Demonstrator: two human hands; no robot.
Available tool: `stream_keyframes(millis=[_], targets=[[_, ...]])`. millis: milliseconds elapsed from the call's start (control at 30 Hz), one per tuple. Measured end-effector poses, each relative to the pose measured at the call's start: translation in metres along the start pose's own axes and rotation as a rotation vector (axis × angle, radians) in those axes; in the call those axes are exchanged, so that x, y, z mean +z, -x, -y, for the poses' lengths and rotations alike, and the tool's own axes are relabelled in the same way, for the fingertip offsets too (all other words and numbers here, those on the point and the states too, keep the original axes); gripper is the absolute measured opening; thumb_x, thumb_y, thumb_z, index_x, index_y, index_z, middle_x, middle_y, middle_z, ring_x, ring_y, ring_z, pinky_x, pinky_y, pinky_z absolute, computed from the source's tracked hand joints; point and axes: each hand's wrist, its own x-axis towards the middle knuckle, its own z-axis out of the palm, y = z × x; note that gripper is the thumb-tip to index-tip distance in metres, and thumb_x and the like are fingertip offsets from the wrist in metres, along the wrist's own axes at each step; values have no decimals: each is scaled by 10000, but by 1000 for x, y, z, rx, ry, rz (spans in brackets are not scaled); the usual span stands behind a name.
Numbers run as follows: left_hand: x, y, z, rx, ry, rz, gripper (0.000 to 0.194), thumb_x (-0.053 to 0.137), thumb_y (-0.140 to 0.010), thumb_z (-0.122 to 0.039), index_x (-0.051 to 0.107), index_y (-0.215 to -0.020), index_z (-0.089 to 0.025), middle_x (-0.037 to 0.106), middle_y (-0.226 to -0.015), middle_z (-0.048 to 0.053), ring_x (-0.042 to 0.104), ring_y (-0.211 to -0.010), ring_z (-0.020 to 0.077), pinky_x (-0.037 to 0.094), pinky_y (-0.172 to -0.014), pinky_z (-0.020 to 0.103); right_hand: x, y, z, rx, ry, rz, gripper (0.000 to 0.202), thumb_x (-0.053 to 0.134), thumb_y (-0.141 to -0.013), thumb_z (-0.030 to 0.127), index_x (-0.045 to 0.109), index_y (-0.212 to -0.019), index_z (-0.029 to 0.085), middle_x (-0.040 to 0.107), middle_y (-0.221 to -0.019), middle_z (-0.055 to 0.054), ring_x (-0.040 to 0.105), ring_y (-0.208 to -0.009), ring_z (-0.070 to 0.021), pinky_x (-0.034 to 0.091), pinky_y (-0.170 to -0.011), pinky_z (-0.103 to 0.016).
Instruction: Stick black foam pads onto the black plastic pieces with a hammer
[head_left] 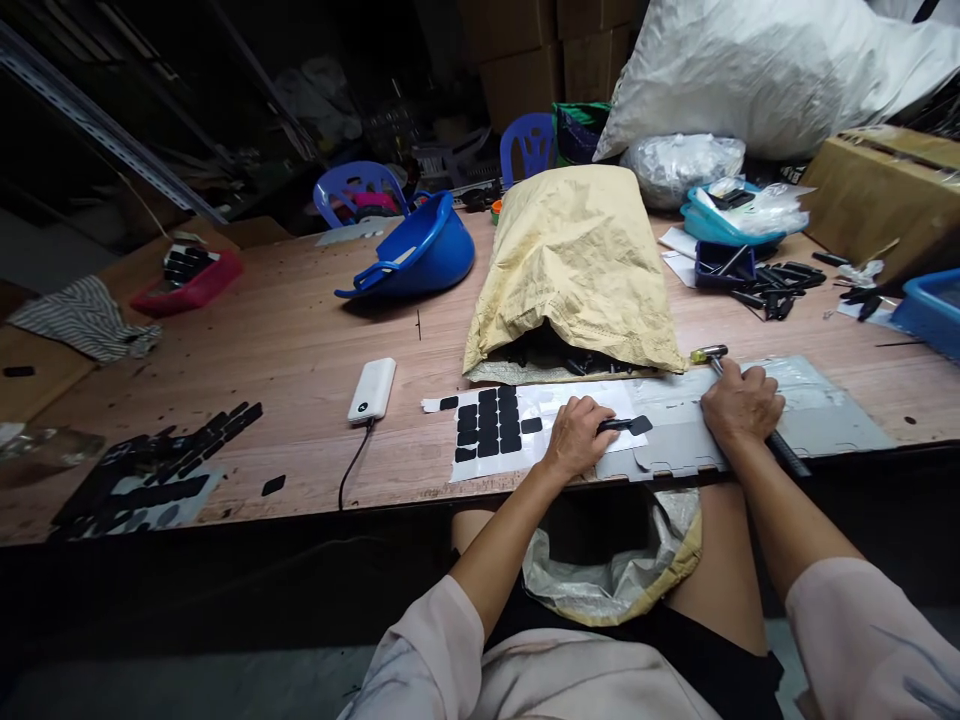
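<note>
My left hand [576,437] is closed on a slim black piece [615,425] above the right end of a white sheet [487,464]. A dark rounded patch [640,425] lies at that piece's right end. Rows of black rounded stickers [488,420] cover the sheet's left part. My right hand [742,402] is wrapped round a tool; its metal shaft and yellow-black end [709,353] show beyond the fingers. Under this hand is a grey taped board [832,410]. A dark flat bar [787,455] sticks out below the right wrist.
Behind my hands lies a large yellow sack [577,260] with black pieces at its mouth. A white power bank [372,390] with a cable and a blue basin [427,250] are left. Black parts [780,285] lie at right. An open sack [615,595] sits on my lap.
</note>
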Motion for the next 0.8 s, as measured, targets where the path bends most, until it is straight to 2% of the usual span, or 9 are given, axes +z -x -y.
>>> stream_keyframes(millis=[133,233,367,800], targets=[[-3,4,17,9,100,-48,385,877,-840,-278,776,-1209,-232,704,-1082,69,609,-1065,271,511,-989,423,1,0,0,-3,15,0,459,373,-1069,272,690,-1385,172,637,-1207,-219,565,-1067,-332,347,-777,-393],[-1,6,23,2,145,-74,317,878,-838,-260,797,-1143,-230,709,-1033,61,617,-1041,264,507,-980,423,1,0,0,-7,15,-13,447,380,-1064,269,697,-1363,169,633,-1181,-214,556,-1040,-320,338,-769,-387],[4,7,24,-8,163,-89,228,860,-855,-241,816,-1080,-238,719,-1000,51,621,-1011,252,505,-971,426,2,0,-2,-16,23,-15,464,361,-1069,273,694,-1375,173,633,-1176,-207,555,-1028,-319,329,-763,-385],[6,7,26,-25,210,-111,245,865,-830,-224,815,-1070,-243,720,-982,43,615,-984,246,499,-940,410,3,0,-2,-13,35,-30,467,376,-1063,276,704,-1384,184,629,-1154,-200,551,-1001,-309,339,-755,-382]])
